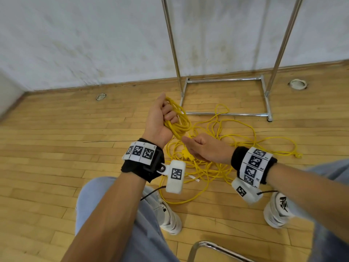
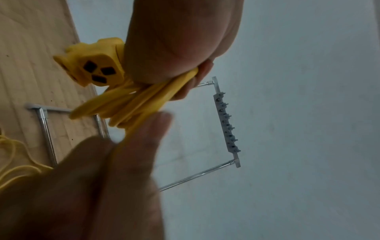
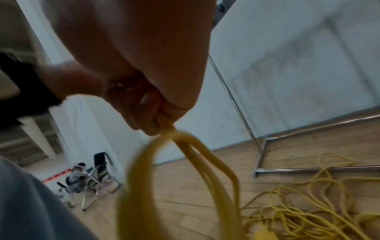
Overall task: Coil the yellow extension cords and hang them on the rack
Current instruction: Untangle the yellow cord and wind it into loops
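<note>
While the coil [image 1: 176,120] is only part wound: its loops hang from the left hand [image 1: 160,120], the grip curled round them, up in front of the person and near the rack [image 1: 224,80].
Socket end [image 2: 98,65]: it dangles at the heel of that hand; its swinging weight could drag loops out of a slack hold.
Right hand [image 1: 205,148]: fingers straight under the coil, touching the cord; I cannot tell whether the thumb pinches it. If not, the next loop may come up twisted or uneven.
Loose cord [image 1: 236,129]: a crossed heap on the floor [image 1: 56,148]; a hard pull would likely tighten it into a knot.
Rack base: a far loop [image 1: 222,108] lies over the near bar and may snag.
Shoe [image 1: 170,214]: it stands just beside the near strands, so a step could pin the cord.
</note>
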Tool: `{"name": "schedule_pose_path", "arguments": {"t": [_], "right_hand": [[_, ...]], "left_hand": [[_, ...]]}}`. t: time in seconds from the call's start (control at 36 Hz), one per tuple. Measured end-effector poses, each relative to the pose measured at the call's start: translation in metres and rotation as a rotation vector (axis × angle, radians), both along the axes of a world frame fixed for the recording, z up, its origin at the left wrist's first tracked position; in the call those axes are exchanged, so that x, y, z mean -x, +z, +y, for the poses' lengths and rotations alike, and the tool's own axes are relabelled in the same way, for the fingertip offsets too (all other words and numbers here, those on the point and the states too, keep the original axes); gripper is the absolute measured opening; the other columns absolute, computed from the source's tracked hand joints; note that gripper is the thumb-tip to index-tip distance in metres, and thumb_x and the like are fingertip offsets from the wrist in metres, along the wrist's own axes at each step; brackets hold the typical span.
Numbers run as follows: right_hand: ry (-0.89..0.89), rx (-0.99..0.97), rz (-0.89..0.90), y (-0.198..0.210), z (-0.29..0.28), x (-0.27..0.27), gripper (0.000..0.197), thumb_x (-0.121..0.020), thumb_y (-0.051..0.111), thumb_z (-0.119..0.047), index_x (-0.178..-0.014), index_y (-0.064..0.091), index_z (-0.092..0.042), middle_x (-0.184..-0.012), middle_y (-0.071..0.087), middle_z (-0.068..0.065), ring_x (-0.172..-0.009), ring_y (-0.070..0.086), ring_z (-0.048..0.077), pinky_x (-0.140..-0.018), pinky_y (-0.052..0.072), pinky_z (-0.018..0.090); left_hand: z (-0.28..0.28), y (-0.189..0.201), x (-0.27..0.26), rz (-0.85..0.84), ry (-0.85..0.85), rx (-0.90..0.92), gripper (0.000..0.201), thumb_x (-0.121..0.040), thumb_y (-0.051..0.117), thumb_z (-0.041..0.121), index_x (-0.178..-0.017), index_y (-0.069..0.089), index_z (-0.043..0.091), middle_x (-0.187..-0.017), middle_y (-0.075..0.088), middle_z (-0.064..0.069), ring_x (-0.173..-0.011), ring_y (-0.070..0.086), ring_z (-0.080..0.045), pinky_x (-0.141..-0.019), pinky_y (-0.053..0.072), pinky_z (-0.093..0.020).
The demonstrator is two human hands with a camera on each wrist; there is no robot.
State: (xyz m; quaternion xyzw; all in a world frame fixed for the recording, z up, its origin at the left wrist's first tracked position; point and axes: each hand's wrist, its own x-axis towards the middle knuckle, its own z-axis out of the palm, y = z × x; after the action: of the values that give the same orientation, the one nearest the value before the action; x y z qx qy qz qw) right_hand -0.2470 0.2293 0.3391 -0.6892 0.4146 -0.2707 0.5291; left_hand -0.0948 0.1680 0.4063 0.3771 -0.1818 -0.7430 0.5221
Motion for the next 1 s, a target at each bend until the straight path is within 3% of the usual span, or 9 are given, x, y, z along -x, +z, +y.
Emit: {"name": "schedule_pose_path", "arguments": {"t": [0.19, 0.36, 0.44, 0.53, 0.61, 0.72, 0.83, 0.92, 1.0], "right_hand": [[-0.073, -0.006, 0.340, -0.060, -0.009, 0.030, 0.057, -0.098, 0.051, -0.059, -0.059, 0.028, -0.023, -0.049, 0.022, -0.012, -0.043, 0.020, 0.009, -0.044, 0.018, 0.021], [-0.112, 0.011, 0.496, -0.102, -0.009, 0.055, 0.044, -0.104, 0.042, -0.052, -0.070, 0.040, -0.026, -0.061, 0.037, -0.003, -0.051, 0.035, 0.008, -0.055, 0.028, 0.028], [-0.082, -0.093, 0.692, -0.115, -0.010, 0.068, 0.045, -0.105, 0.036, -0.057, -0.098, 0.060, -0.020, -0.066, 0.047, 0.002, -0.058, 0.044, 0.017, -0.057, 0.034, 0.031], [-0.044, -0.097, 0.821, -0.118, -0.008, 0.071, 0.042, -0.104, 0.032, -0.061, -0.102, 0.050, -0.023, -0.074, 0.052, -0.004, -0.065, 0.047, 0.010, -0.058, 0.036, 0.026], [-0.004, -0.180, 0.982, -0.120, -0.004, 0.072, 0.053, -0.107, 0.031, -0.056, -0.132, 0.054, -0.016, -0.111, 0.067, 0.008, -0.097, 0.064, 0.022, -0.080, 0.051, 0.033], [-0.025, -0.308, 1.030, -0.123, 0.000, 0.069, 0.057, -0.111, 0.030, -0.046, -0.139, 0.052, -0.001, -0.075, 0.059, 0.007, -0.059, 0.051, 0.017, -0.053, 0.042, 0.026], [0.013, -0.249, 0.810, -0.104, -0.007, 0.055, 0.042, -0.104, 0.053, -0.044, -0.123, 0.059, -0.007, -0.105, 0.069, 0.014, -0.084, 0.054, 0.021, -0.071, 0.041, 0.031], [0.037, -0.306, 0.335, -0.065, -0.012, 0.030, 0.024, -0.097, 0.069, -0.036, -0.093, 0.061, -0.015, -0.077, 0.073, 0.006, -0.071, 0.064, 0.016, -0.065, 0.046, 0.026], [-0.077, -0.174, 0.011, -0.015, -0.015, 0.007, 0.035, -0.096, 0.070, -0.037, -0.077, 0.054, -0.013, -0.057, 0.052, 0.006, -0.051, 0.048, 0.016, -0.051, 0.039, 0.025]], "left_hand": [[-0.005, 0.001, -0.002, -0.078, 0.008, 0.093, 0.042, -0.105, 0.052, 0.032, -0.067, 0.035, 0.024, -0.048, 0.025, 0.009, -0.038, 0.022, -0.006, -0.036, 0.022, -0.022], [-0.002, -0.007, 0.010, -0.120, -0.034, 0.057, 0.043, -0.107, 0.050, 0.031, -0.067, 0.036, 0.024, -0.049, 0.024, 0.009, -0.038, 0.022, -0.006, -0.037, 0.022, -0.022], [-0.003, -0.003, 0.010, -0.073, -0.043, 0.082, 0.042, -0.107, 0.048, 0.031, -0.068, 0.035, 0.024, -0.048, 0.025, 0.008, -0.037, 0.022, -0.005, -0.037, 0.021, -0.021], [-0.001, -0.004, 0.010, -0.124, -0.031, 0.120, 0.043, -0.107, 0.050, 0.030, -0.067, 0.036, 0.023, -0.050, 0.025, 0.008, -0.038, 0.023, -0.006, -0.036, 0.023, -0.021], [-0.003, -0.004, 0.008, -0.102, 0.006, 0.117, 0.042, -0.107, 0.050, 0.029, -0.068, 0.036, 0.023, -0.049, 0.025, 0.008, -0.037, 0.023, -0.006, -0.036, 0.022, -0.021], [-0.004, -0.006, 0.004, -0.143, 0.037, 0.113, 0.042, -0.106, 0.053, 0.030, -0.068, 0.037, 0.023, -0.051, 0.025, 0.008, -0.038, 0.022, -0.006, -0.036, 0.022, -0.021], [-0.002, -0.008, 0.006, -0.139, 0.022, 0.106, 0.041, -0.107, 0.050, 0.029, -0.068, 0.037, 0.023, -0.049, 0.026, 0.008, -0.037, 0.022, -0.005, -0.035, 0.022, -0.021], [0.000, -0.009, 0.008, -0.189, 0.010, 0.121, 0.041, -0.106, 0.053, 0.028, -0.068, 0.038, 0.023, -0.053, 0.025, 0.007, -0.039, 0.023, -0.006, -0.037, 0.023, -0.021], [0.000, -0.007, 0.010, -0.227, 0.015, 0.139, 0.043, -0.105, 0.054, 0.028, -0.066, 0.038, 0.023, -0.054, 0.024, 0.007, -0.041, 0.023, -0.007, -0.038, 0.024, -0.022]]}}
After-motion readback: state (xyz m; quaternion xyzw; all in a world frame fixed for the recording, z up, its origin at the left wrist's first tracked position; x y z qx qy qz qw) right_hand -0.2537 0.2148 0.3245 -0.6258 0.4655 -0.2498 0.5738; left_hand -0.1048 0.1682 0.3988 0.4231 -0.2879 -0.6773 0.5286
